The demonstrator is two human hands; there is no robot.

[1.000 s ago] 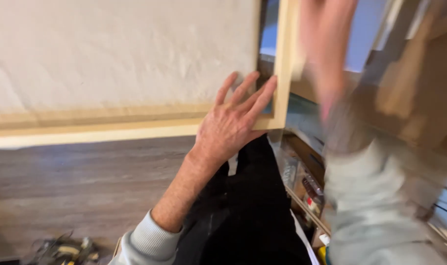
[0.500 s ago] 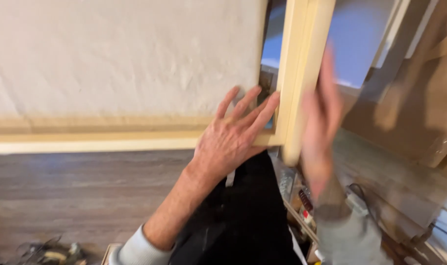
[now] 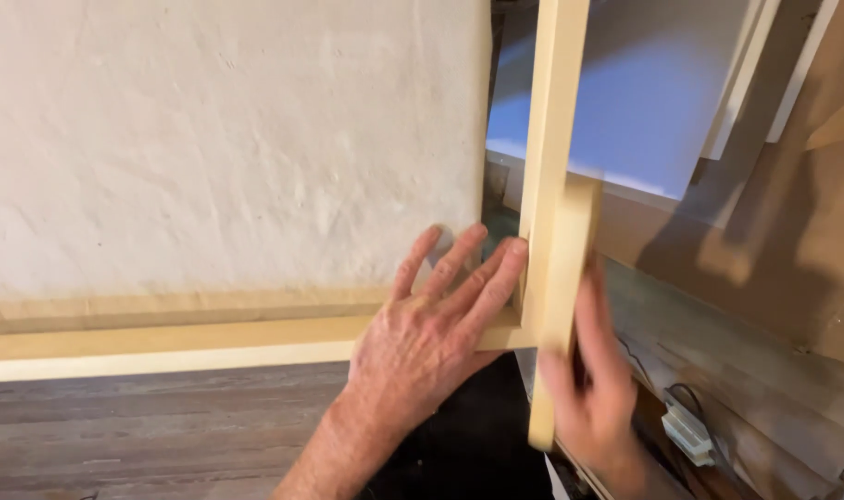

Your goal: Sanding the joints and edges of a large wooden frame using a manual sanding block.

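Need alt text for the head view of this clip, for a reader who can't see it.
The left hand lies flat on the corner of a pale wooden frame around a white textured panel, while the right hand holds a short pale wooden strip against the frame's upright side. A grey-brown plank floor lies below, and brown boards lean at right.

There is a single view, from a camera worn on the person's head. It looks down and forward, close over the person's own arms. The left hand (image 3: 431,338) and the right hand (image 3: 593,398) fill the lower middle of the frame, very near the lens. Straight ahead stands the rough white plastered wall (image 3: 227,139), with the pale wooden frame of square strips (image 3: 162,341) against it, and the grey-brown plank floor (image 3: 116,431) lies along the bottom edge. The right side takes in leaning brown boards (image 3: 792,231), slightly blurred.
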